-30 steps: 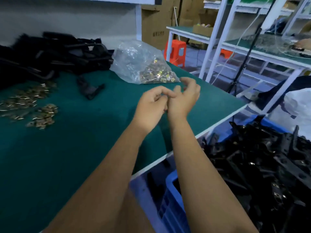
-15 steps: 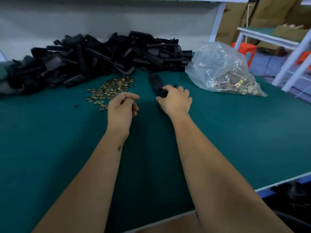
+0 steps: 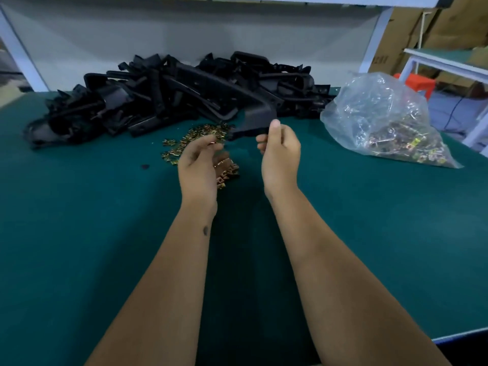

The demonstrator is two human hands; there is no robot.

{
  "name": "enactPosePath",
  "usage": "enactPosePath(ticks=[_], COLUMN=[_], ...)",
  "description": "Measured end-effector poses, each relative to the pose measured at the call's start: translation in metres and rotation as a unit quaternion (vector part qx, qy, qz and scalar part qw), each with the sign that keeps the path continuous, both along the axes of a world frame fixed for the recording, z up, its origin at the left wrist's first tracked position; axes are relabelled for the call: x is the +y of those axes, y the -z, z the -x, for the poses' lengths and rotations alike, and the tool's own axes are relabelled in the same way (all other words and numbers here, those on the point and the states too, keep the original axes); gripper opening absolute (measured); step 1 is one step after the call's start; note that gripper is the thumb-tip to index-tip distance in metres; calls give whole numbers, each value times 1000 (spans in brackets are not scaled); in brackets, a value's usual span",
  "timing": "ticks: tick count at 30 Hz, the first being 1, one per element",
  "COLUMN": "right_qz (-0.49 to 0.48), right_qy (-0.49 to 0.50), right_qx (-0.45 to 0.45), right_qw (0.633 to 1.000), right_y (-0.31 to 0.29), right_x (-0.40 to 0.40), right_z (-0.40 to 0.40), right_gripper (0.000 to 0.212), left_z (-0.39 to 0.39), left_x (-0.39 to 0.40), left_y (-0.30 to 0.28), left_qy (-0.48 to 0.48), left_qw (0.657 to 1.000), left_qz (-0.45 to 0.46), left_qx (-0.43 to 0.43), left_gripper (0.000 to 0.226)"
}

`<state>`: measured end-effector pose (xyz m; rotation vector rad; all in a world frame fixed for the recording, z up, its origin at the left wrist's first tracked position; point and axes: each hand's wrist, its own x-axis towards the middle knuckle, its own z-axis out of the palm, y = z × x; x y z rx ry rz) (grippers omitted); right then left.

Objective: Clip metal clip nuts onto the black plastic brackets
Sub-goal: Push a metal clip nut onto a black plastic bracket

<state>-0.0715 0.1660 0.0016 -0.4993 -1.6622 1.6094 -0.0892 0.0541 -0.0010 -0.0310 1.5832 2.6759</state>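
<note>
My right hand (image 3: 280, 157) holds a black plastic bracket (image 3: 257, 120) by its near end, lifted above the green table (image 3: 92, 233). My left hand (image 3: 198, 167) is just left of it, thumb and forefinger curled together and seemingly pinching a small brass-coloured clip nut; the nut itself is blurred. A scatter of loose clip nuts (image 3: 195, 136) lies on the table beyond the left hand. A smaller clump of nuts (image 3: 228, 173) shows beside its palm. A big heap of black brackets (image 3: 171, 96) lies along the back of the table.
A clear plastic bag of clip nuts (image 3: 383, 122) sits at the right rear. A grey wall panel closes the back. The table's front edge (image 3: 459, 334) runs at the lower right. Another bench, an orange stool (image 3: 414, 83) and cardboard boxes stand beyond on the right.
My view swung left from the table's right end to the bracket heap. My right hand picked a bracket off the table and raised it. My left hand moved to the loose nuts.
</note>
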Motion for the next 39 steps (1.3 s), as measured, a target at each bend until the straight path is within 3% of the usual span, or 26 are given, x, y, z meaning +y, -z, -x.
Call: enactPosePath(ticks=[3, 7, 12, 17, 20, 23, 26, 28, 31, 34, 37, 39], right_qz=[118, 167, 37, -61, -145, -255, -412, -443, -438, -397, -180, -18], right_qy=[-54, -157, -220, -153, -137, -205, -234, -221, -203, -167, -129, -102], right_qx=[12, -25, -60, -86, -138, -186, -273, -289, -272, -244, -181, -112], right_qw=[992, 973, 973, 983, 970, 926, 837, 819, 832, 869, 958, 988], right_y=[1, 2, 2, 6, 7, 7, 10, 10, 10, 12, 12, 10], right_x=[-13, -16, -8, -2, 4, -1, -13, -16, -14, -9, -7, -8], right_z=[6, 5, -1, -6, -8, -10, -8, -6, -4, 0, 7, 10], right_gripper=[39, 41, 41, 31, 21, 28, 32, 29, 17, 25, 23, 19], left_z=[5, 9, 7, 21, 30, 36, 40, 36, 26, 22, 23, 22], left_x=[-15, -30, -26, -40, -60, -66, -58, -48, -40, -40, -36, -31], left_y=[-3, -5, -1, -2, 3, 5, 4, 3, 3, 9, 10, 11], left_qy=[-20, 110, 178, 28, -17, 2, 0, 10, 29, 28, 38, 49], left_qw=[999, 990, 982, 973, 975, 982, 981, 980, 970, 958, 954, 950], left_qz=[-40, -77, -43, -224, -217, -172, -151, -151, -205, -263, -277, -284], left_qx=[-17, -44, -39, -44, -53, -71, -121, -131, -124, -109, -112, -116], left_gripper=[10, 25, 21, 28, 34, 32, 17, 13, 21, 19, 18, 21])
